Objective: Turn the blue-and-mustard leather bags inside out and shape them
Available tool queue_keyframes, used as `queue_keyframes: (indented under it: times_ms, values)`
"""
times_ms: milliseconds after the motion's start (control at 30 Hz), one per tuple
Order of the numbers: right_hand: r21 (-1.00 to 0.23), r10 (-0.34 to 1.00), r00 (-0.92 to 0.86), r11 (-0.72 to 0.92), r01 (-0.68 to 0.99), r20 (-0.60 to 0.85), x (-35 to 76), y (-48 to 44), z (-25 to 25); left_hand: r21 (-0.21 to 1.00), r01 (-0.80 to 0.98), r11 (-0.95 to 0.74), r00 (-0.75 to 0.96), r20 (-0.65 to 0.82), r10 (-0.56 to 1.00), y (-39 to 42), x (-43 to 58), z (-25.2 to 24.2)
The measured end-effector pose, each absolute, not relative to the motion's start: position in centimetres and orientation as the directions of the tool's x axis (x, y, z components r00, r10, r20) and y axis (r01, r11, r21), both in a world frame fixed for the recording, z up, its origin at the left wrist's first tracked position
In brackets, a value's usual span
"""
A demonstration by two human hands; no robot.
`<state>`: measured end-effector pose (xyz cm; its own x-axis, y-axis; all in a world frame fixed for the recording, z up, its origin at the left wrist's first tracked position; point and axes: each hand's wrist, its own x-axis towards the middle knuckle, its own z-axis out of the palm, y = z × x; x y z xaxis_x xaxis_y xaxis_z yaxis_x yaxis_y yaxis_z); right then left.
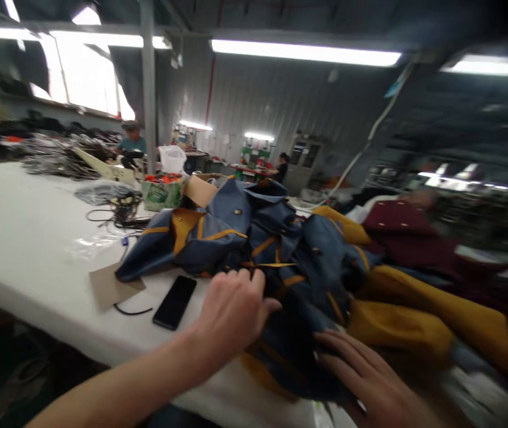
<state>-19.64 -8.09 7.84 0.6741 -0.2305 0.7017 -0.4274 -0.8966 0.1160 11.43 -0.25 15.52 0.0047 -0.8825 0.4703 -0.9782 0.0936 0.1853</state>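
A floppy dark blue bag with mustard trim lies in front of me, partly in shadow. My left hand is closed on its upper edge with the fingers curled over and the thumb sticking out to the right. On the bag's right side rests my right hand, its fingers stretched out and somewhat blurred. Behind both hands rises a heap of blue bags with mustard straps and edging. Left of my left hand, a black phone lies flat on the white table.
A brown card and dark cords lie at the left. Beyond them stands a green box. Mustard pieces and maroon pieces are piled at the right. Two people sit farther back.
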Motion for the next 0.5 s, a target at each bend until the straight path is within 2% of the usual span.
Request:
queue_keyframes:
  times_ms: [67,167,267,367,500]
  values:
    - [0.189,-0.270,0.750,-0.866,-0.464,0.604,-20.8,-7.4,8.5,0.074,-0.996,0.054,-0.013,0.468,-0.883,-2.2,12.1,16.5]
    - [0.177,-0.336,0.734,-0.833,-0.524,0.590,-20.8,-6.6,8.8,-0.021,-1.000,-0.004,-0.006,0.439,-0.898,-4.8,12.5,17.5]
    - [0.117,-0.372,0.705,-0.833,-0.540,0.603,-20.9,-6.0,8.3,-0.004,-0.999,-0.044,0.038,0.442,-0.896,-5.7,12.5,18.1]
    - [0.074,-0.388,0.693,-0.841,-0.536,0.608,-21.5,-5.6,7.4,0.225,-0.972,0.067,0.044,0.455,-0.889,-6.5,13.0,17.8]
    - [0.049,-0.400,0.660,-0.832,-0.552,0.636,-22.1,-5.4,6.5,0.617,-0.746,0.251,-0.018,0.358,-0.933,-9.1,13.8,15.5]
